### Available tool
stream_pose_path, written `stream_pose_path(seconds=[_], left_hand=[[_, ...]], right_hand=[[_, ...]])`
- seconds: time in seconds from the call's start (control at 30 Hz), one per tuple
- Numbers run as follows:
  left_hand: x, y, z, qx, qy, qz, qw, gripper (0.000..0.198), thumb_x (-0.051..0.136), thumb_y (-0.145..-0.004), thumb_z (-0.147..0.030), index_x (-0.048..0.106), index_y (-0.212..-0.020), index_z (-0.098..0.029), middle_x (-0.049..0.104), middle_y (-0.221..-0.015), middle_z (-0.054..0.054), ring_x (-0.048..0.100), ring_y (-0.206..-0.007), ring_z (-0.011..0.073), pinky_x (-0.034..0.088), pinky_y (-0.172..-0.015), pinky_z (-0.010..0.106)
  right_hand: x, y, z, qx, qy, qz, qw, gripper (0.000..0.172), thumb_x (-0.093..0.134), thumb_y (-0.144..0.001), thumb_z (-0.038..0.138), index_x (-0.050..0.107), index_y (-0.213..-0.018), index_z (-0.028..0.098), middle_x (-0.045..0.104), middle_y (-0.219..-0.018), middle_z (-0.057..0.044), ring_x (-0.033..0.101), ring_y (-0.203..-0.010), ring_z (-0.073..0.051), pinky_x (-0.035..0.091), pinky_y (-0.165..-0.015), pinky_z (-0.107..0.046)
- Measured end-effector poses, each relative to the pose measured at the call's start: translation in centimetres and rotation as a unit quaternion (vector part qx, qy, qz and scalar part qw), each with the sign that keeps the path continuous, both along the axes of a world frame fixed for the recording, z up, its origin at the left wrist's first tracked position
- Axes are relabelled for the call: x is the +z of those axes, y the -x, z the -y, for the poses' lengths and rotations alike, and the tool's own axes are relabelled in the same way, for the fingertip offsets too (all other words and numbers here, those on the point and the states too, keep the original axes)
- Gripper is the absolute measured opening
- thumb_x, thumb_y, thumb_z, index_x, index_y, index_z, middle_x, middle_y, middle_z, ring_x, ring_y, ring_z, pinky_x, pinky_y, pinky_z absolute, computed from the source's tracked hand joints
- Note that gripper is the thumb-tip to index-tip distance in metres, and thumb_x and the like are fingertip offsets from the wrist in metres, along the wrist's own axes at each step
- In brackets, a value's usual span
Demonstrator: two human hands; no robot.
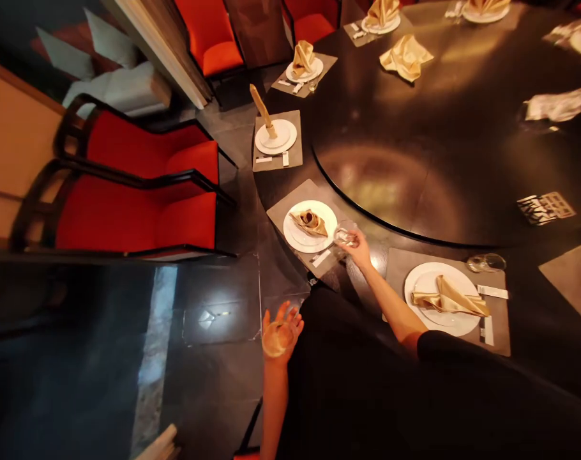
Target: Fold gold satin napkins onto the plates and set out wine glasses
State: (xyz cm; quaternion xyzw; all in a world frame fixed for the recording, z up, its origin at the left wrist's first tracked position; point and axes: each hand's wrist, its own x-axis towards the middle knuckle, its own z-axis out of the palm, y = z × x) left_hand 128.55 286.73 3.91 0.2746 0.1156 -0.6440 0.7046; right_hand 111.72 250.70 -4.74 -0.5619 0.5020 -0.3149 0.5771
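Beside a white plate (290,239) with a folded gold napkin (309,222) on it, my right hand (357,248) has its fingers round a clear glass (345,232) at the placemat's right edge. My left hand (281,332) is palm up over the floor, off the table's edge, its fingers curved up around another clear glass (278,339) resting in the palm. A second plate (415,281) with a gold napkin (446,297) lies right of my right forearm, with a glass (486,262) on its side or tilted near its upper right.
The round dark table (367,115) has a raised turntable edge and more place settings along its rim. A loose gold napkin (406,59) lies at the back. Red chairs (142,211) stand at the left. A patterned item (546,207) is on the right side.
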Motion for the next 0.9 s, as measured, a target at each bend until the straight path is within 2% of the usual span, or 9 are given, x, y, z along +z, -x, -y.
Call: stream_pose_path(seconds=[0.07,0.1,0.2,0.33,0.47,0.6,0.7,0.8,0.9], left_hand=[[-0.1,-4.7,0.4,0.017,-0.032,0.016,0.999,0.063,0.024,-0.115,-0.054,0.075,-0.137,-0.025,0.081,-0.128,0.011,0.081,-0.113,0.0238,0.061,-0.108,0.041],[-0.3,-6.9,0.7,0.026,-0.045,0.020,0.998,0.063,0.024,-0.115,-0.054,0.075,-0.137,-0.025,0.081,-0.129,0.011,0.081,-0.114,0.0234,0.060,-0.110,0.040],[-0.9,-12.2,1.7,0.036,-0.047,0.031,0.998,0.062,0.027,-0.115,-0.053,0.073,-0.142,-0.023,0.079,-0.134,0.012,0.080,-0.119,0.0239,0.058,-0.113,0.040],[-1.6,-17.7,3.8,0.029,-0.012,0.003,0.999,0.062,0.028,-0.113,-0.052,0.069,-0.148,-0.021,0.076,-0.139,0.017,0.079,-0.122,0.0251,0.057,-0.115,0.044],[-2.4,-22.4,6.4,0.007,-0.015,-0.024,1.000,0.062,0.031,-0.112,-0.053,0.067,-0.153,-0.024,0.076,-0.140,0.017,0.076,-0.127,0.0244,0.055,-0.117,0.044],[-3.3,-27.3,8.8,-0.025,-0.010,-0.032,0.999,0.064,0.030,-0.112,-0.056,0.065,-0.156,-0.025,0.075,-0.144,0.016,0.076,-0.129,0.0250,0.053,-0.119,0.044],[-3.7,-31.4,10.7,-0.025,-0.018,-0.036,0.999,0.063,0.032,-0.112,-0.055,0.070,-0.150,-0.023,0.077,-0.140,0.016,0.076,-0.127,0.0245,0.053,-0.119,0.044],[-3.2,-36.3,13.3,-0.022,-0.046,-0.035,0.998,0.060,0.033,-0.114,-0.052,0.077,-0.137,-0.019,0.078,-0.136,0.016,0.076,-0.126,0.0242,0.054,-0.117,0.043],[-1.3,-42.0,16.4,0.004,-0.067,-0.015,0.998,0.056,0.032,-0.117,-0.041,0.082,-0.122,-0.018,0.077,-0.139,0.014,0.072,-0.133,0.0226,0.053,-0.118,0.041]], right_hand=[[-3.1,-0.8,5.2,-0.119,-0.001,-0.067,0.991,0.080,0.087,-0.070,0.049,0.056,-0.137,0.017,0.068,-0.141,-0.017,0.066,-0.123,-0.028,0.053,-0.112,-0.046],[-4.5,-1.0,7.3,-0.144,-0.002,-0.093,0.985,0.081,0.087,-0.070,0.046,0.054,-0.138,0.016,0.066,-0.144,-0.018,0.064,-0.125,-0.027,0.051,-0.113,-0.045],[-7.7,-1.8,11.1,-0.140,0.003,-0.165,0.976,0.077,0.088,-0.072,0.039,0.053,-0.137,0.015,0.064,-0.146,-0.018,0.059,-0.128,-0.026,0.045,-0.117,-0.043],[-9.8,-2.9,11.8,-0.130,0.015,-0.239,0.962,0.075,0.091,-0.075,0.036,0.056,-0.138,0.014,0.063,-0.146,-0.017,0.051,-0.133,-0.026,0.038,-0.121,-0.043],[-10.1,-3.8,11.7,-0.124,0.025,-0.256,0.958,0.073,0.088,-0.082,0.037,0.055,-0.140,0.010,0.062,-0.147,-0.018,0.047,-0.132,-0.022,0.036,-0.119,-0.037],[-9.1,-4.9,12.0,-0.102,0.003,-0.304,0.947,0.079,0.090,-0.080,0.040,0.054,-0.143,0.011,0.065,-0.143,-0.019,0.050,-0.128,-0.024,0.040,-0.114,-0.038],[-7.0,-5.6,11.5,-0.101,-0.013,-0.357,0.929,0.094,0.092,-0.076,0.043,0.048,-0.153,0.010,0.062,-0.147,-0.024,0.054,-0.131,-0.030,0.043,-0.115,-0.044],[-3.2,-7.0,10.2,-0.222,0.010,-0.429,0.876,0.087,0.079,-0.084,0.049,0.049,-0.154,0.005,0.060,-0.144,-0.030,0.056,-0.134,-0.040,0.044,-0.117,-0.057],[2.3,-12.5,7.8,-0.368,0.135,-0.420,0.818,0.064,0.059,-0.096,0.049,0.057,-0.145,0.008,0.061,-0.137,-0.031,0.060,-0.131,-0.041,0.046,-0.117,-0.059]])
